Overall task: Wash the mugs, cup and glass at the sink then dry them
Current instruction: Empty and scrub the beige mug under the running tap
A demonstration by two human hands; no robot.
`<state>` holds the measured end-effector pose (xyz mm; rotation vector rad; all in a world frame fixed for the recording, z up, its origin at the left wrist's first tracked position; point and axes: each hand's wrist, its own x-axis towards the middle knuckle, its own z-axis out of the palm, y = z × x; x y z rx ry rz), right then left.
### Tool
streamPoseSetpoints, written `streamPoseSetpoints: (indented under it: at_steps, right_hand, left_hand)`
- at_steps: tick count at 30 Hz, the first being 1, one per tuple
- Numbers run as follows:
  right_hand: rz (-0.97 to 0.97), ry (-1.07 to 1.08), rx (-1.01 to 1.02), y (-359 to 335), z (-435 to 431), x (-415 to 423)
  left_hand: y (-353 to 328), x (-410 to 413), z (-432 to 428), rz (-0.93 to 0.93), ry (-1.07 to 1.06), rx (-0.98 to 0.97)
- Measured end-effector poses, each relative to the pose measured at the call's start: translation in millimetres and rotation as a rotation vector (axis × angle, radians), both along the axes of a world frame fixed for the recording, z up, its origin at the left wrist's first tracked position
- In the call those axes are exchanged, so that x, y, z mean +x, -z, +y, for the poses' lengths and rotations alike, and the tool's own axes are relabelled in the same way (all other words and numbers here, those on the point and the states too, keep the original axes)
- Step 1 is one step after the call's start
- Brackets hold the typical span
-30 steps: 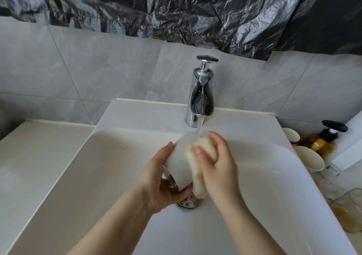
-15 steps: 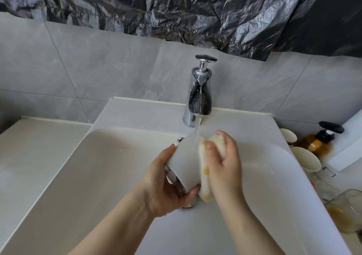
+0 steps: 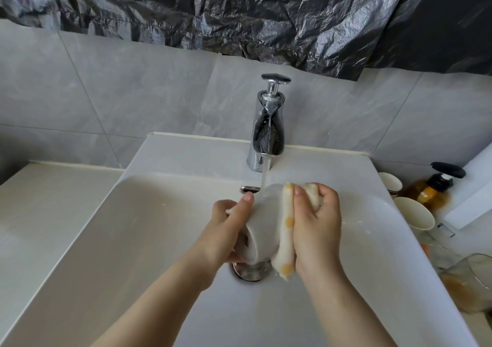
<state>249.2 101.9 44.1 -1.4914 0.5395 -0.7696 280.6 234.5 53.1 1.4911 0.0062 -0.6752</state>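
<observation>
The left hand [image 3: 226, 231] grips the mug [image 3: 263, 227] under the stream [image 3: 265, 173], and the right hand [image 3: 316, 229], holding the cloth [image 3: 286, 240], has slid to its 3 o'clock side, so scrubbing goes on.

No text, number or brand reads legibly. The mug [image 3: 266, 227] carries one small red-and-white printed mark [image 3: 246, 240] on its wall near the rim, on the lower left side. It is too small and blurred to make out any characters.
</observation>
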Motion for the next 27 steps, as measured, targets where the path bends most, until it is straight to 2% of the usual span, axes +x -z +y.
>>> streamPoseSetpoints:
  at_steps: [2,4,7,8,9,12,13,15,18,19,23,25,27]
  right_hand:
    - [0.001,0.011,0.026,-2,1,0]
    - [0.014,-0.105,-0.045,-1,7,-3]
    - [0.110,-0.429,-0.301,7,27,-4]
    - [0.142,-0.468,-0.392,11,30,-3]
    - [0.144,-0.441,-0.403,14,29,-1]
    - [0.049,-0.130,-0.157,8,11,3]
    - [0.034,-0.070,-0.141,7,5,2]
    - [0.036,-0.122,-0.168,5,7,-2]
    - [0.097,-0.429,-0.335,6,24,-5]
    - [0.105,-0.456,-0.372,7,26,-4]
    - [0.035,-0.156,-0.232,-3,10,-2]
    - [0.046,-0.079,-0.164,-4,3,-3]
    - [0.075,-0.042,-0.114,-4,1,-3]
  left_hand:
    - [-2,-3,-5,0.017,-0.026,-0.118]
    - [2,-2,-7,0.053,-0.095,-0.139]
    - [5,4,0,0.239,-0.133,-0.263]
    - [4,5,3,0.287,-0.126,-0.291]
    - [4,6,5,0.315,-0.130,-0.309]
    - [5,6,3,0.324,-0.168,-0.274]
    - [5,6,0,0.323,-0.153,-0.270]
    - [5,3,-4,0.359,-0.141,-0.281]
    - [4,4,-2,0.429,-0.140,-0.326]
    - [6,6,1,0.438,-0.141,-0.333]
    - [6,7,5,0.432,-0.072,-0.321]
    - [2,2,1,0.406,-0.014,-0.312]
    - [3,-4,-6,0.264,0.015,-0.230]
